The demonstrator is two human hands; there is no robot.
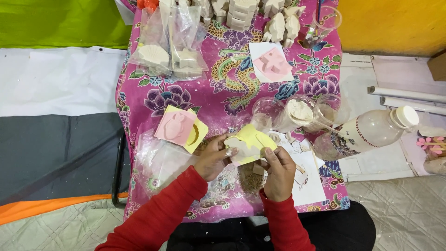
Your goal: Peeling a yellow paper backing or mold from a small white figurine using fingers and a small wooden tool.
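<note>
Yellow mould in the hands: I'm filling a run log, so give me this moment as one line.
left hand: holds yellow mould | right hand: holds mould | pink mould: on cloth, apart

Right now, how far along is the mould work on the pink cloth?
Done: white cast figures stand at the far edge, more lie in clear bags. In hand: left hand and right hand hold a yellow mould. Left: pink moulds and lie unattended; a cup of white powder remains.

a clear plastic bag (169,44) of pale cast pieces lies at the cloth's far left. another crumpled clear bag (160,162), apparently empty, sits near the left hand (213,160).
</note>
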